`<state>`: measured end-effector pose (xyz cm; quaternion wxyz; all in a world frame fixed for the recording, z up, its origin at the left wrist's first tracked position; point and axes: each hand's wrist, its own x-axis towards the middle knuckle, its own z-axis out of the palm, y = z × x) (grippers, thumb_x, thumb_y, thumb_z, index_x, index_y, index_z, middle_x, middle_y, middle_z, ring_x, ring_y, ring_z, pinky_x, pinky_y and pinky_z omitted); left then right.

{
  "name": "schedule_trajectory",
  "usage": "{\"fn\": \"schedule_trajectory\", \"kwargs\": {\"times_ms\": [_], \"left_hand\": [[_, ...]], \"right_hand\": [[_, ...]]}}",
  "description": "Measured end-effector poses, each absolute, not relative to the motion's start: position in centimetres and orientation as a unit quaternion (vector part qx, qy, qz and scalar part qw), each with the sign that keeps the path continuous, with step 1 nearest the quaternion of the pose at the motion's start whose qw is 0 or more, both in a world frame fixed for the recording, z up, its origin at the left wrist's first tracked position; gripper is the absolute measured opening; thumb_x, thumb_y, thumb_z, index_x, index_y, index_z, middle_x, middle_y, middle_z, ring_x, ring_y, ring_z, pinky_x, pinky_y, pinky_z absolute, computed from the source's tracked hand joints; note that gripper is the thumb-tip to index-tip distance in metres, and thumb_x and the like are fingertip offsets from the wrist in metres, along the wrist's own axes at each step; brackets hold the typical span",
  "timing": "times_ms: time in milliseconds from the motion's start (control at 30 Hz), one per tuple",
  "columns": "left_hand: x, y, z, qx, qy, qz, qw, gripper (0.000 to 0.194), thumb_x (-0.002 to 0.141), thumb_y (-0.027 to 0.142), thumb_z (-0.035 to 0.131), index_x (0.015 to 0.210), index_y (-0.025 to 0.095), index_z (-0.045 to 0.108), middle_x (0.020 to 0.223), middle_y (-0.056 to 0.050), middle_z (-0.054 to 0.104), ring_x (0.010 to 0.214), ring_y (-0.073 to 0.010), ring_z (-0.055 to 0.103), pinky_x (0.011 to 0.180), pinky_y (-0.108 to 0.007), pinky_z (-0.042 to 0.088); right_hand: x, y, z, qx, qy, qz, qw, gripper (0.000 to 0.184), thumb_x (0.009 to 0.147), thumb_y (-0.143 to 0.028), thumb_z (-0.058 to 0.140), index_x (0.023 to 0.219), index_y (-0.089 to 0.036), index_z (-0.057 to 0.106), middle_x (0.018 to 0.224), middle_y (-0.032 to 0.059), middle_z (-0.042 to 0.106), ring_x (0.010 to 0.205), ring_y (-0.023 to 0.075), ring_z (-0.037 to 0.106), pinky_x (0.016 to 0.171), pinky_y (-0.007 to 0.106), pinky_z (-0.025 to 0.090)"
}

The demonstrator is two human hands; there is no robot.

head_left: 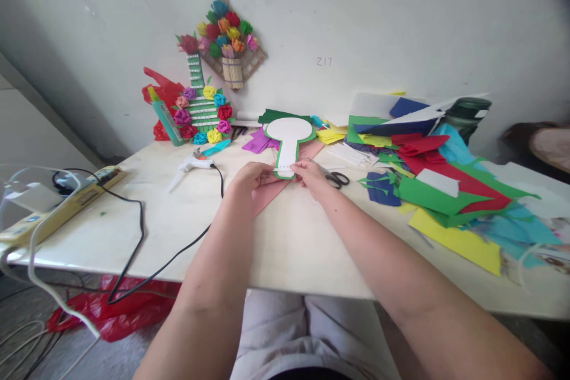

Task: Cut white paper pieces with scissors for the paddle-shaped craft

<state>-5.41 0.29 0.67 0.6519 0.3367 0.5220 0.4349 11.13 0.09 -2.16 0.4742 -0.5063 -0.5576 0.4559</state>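
Observation:
A white paper cutout (pixel 289 130) with a green border lies at the middle of the table, with a round head and a straight handle. My left hand (pixel 255 178) is closed at the left edge of the handle's lower end. Opposite it, my right hand (pixel 310 176) pinches the right edge, thumb and finger together. A thin white line crosses the handle between my fingertips; whether it is a separate strip I cannot tell. Beneath the handle and my left hand is a pink sheet (pixel 266 199). Black-handled scissors (pixel 337 179) lie just right of my right hand.
A white glue gun (pixel 192 167) with a black cord lies left, near a yellow power strip (pixel 66 205). A green glue bottle (pixel 168 122) leans by paper-flower decorations (pixel 205 107). Coloured paper scraps (pixel 445 196) cover the right side, with a dark green bottle (pixel 465 116) behind.

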Motion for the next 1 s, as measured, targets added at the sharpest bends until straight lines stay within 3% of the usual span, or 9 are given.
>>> {"fn": "schedule_trajectory", "kwargs": {"times_ms": [267,533,733,1000], "left_hand": [[-5.4,0.3,0.7,0.350,0.515,0.438,0.649,0.012,0.067,0.003,0.058,0.078,0.007,0.061,0.069,-0.011,0.066,0.064,-0.0196,0.065,0.064,-0.027,0.054],[-5.0,-0.6,1.6,0.348,0.487,0.450,0.663,0.018,0.075,0.022,0.057,0.083,0.006,0.060,0.068,-0.014,0.065,0.062,-0.0210,0.065,0.063,-0.031,0.055],[-5.4,0.0,0.5,0.389,0.495,0.426,0.650,0.014,0.066,0.008,0.063,0.080,0.004,0.062,0.071,-0.015,0.066,0.064,-0.0198,0.065,0.066,-0.028,0.054],[-5.4,0.1,0.5,0.398,0.508,0.419,0.639,0.010,0.068,0.005,0.059,0.077,0.006,0.063,0.071,-0.014,0.066,0.067,-0.0203,0.065,0.067,-0.028,0.053]], "right_hand": [[11.1,0.4,-2.6,-0.513,-0.549,0.450,0.483,0.014,0.062,-0.026,0.062,0.070,-0.015,0.061,0.052,-0.0043,0.055,0.042,0.0050,0.046,0.032,0.014,0.028],[11.0,0.3,-2.5,-0.514,-0.538,0.454,0.490,0.011,0.062,-0.023,0.062,0.069,-0.015,0.061,0.051,-0.0040,0.054,0.040,0.0050,0.046,0.031,0.015,0.027],[11.1,0.3,-2.5,-0.514,-0.540,0.450,0.491,0.014,0.061,-0.025,0.064,0.070,-0.014,0.061,0.052,-0.0032,0.056,0.041,0.0051,0.046,0.032,0.014,0.028],[11.0,0.1,-2.4,-0.527,-0.552,0.432,0.480,0.017,0.059,-0.027,0.065,0.071,-0.015,0.062,0.052,-0.0033,0.055,0.042,0.0051,0.045,0.032,0.014,0.029]]}}
